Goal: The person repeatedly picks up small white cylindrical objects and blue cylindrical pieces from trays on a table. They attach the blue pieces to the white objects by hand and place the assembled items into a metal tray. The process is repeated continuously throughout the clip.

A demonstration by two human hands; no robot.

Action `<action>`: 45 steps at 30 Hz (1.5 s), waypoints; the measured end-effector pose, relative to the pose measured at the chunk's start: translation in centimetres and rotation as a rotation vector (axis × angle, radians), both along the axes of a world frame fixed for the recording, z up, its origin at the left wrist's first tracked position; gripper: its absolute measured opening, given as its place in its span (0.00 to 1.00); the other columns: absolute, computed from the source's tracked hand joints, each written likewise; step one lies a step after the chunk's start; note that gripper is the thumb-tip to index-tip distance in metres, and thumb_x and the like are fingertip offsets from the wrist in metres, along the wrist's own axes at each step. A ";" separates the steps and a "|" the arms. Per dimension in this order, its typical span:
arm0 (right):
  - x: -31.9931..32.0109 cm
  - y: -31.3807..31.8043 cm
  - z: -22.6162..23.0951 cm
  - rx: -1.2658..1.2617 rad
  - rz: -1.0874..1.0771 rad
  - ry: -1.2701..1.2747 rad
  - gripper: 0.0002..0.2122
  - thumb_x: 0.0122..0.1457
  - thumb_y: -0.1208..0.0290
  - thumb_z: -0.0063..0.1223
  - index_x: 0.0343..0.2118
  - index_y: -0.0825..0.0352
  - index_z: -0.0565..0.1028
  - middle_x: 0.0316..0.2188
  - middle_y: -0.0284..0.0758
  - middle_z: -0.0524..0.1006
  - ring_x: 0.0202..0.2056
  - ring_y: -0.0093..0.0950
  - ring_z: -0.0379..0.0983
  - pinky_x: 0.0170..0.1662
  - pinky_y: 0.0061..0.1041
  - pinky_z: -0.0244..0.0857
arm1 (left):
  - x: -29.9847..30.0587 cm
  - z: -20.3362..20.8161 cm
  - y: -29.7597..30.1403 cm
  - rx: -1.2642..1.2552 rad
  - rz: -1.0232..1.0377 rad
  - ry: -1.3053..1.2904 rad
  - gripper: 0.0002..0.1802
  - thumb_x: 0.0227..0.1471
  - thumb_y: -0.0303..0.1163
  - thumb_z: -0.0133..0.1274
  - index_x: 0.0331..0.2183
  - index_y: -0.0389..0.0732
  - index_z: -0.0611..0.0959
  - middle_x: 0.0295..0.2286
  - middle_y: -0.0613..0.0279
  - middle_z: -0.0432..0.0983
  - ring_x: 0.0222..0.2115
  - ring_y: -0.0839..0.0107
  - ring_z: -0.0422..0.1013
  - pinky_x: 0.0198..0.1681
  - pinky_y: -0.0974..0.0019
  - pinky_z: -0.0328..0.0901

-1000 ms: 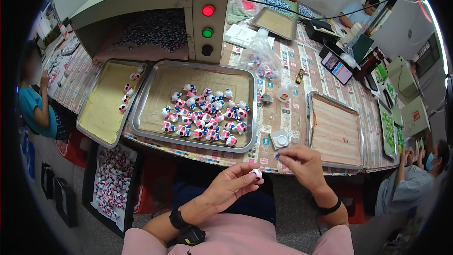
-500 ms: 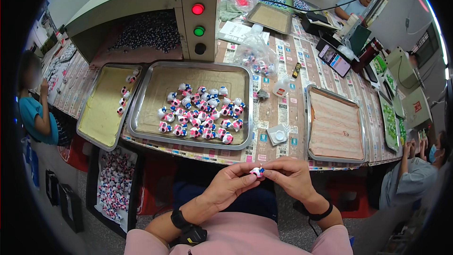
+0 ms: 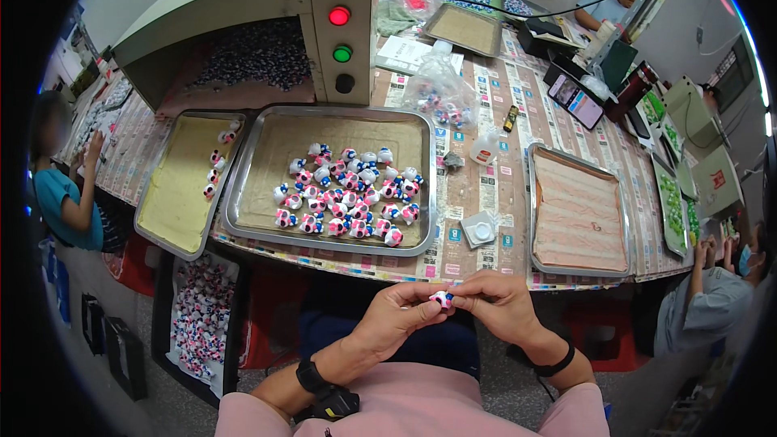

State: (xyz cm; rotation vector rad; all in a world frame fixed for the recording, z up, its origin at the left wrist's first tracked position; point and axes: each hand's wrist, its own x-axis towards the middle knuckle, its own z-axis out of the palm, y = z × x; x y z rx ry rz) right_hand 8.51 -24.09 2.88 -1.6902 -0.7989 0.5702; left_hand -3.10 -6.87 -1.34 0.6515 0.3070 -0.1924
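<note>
Between the fingertips of both hands is one small figurine [image 3: 442,299], white with blue and dark parts, held just off the table's near edge. My left hand [image 3: 394,316] pinches it from the left with thumb and fingers. From the other side, my right hand [image 3: 499,305] grips it, thumb and index finger pressed at its blue part. Beyond the hands, a metal tray [image 3: 431,146] lined with brown paper carries many similar figurines [image 3: 348,194] in white, pink and blue. A small white square dish [image 3: 479,230] lies on the table ahead of my hands.
A yellow-lined tray [image 3: 168,194] with several figurines is at left; a pink-lined tray [image 3: 579,214] at right. A machine with red and green lights [image 3: 344,0] stands behind. Below left sits a black crate [image 3: 166,316] of figurines. A bottle [image 3: 486,148] and phone [image 3: 576,101] are on the table. Co-workers sit around.
The figurine has turned slightly between my fingertips, showing more of its dark part. Both hands stay in nearly the same place. A co-worker at far left has lowered a hand.
</note>
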 end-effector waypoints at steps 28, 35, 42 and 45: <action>19.1 -6.1 -3.5 -0.469 -0.287 -0.519 0.11 0.47 0.80 0.60 0.36 0.72 0.78 0.31 0.42 0.78 0.31 0.32 0.77 0.38 0.28 0.71 | 6.4 2.0 8.1 1.745 0.218 -0.423 0.14 0.46 0.21 0.60 0.39 0.36 0.82 0.33 0.56 0.74 0.29 0.59 0.73 0.35 0.61 0.68; 16.8 -7.4 -2.2 -0.454 -0.276 -0.448 0.10 0.47 0.82 0.58 0.34 0.72 0.76 0.33 0.40 0.77 0.31 0.28 0.76 0.36 0.24 0.72 | 3.7 3.2 7.0 1.403 0.268 -0.253 0.11 0.54 0.29 0.59 0.39 0.36 0.82 0.28 0.63 0.71 0.28 0.73 0.69 0.30 0.71 0.63; 11.1 -6.5 1.1 -0.193 -0.252 -0.016 0.10 0.51 0.83 0.56 0.37 0.72 0.79 0.37 0.30 0.74 0.34 0.18 0.73 0.36 0.18 0.70 | 0.5 3.2 3.8 -0.106 0.174 0.022 0.10 0.59 0.26 0.46 0.44 0.39 0.74 0.37 0.67 0.68 0.35 0.78 0.65 0.41 0.71 0.62; 9.1 -5.4 1.9 -0.139 -0.164 0.175 0.09 0.54 0.82 0.57 0.39 0.73 0.80 0.38 0.30 0.75 0.35 0.17 0.74 0.38 0.15 0.69 | 0.3 2.1 2.6 -0.192 0.152 0.000 0.11 0.54 0.19 0.48 0.41 0.40 0.75 0.39 0.63 0.70 0.41 0.72 0.68 0.47 0.67 0.65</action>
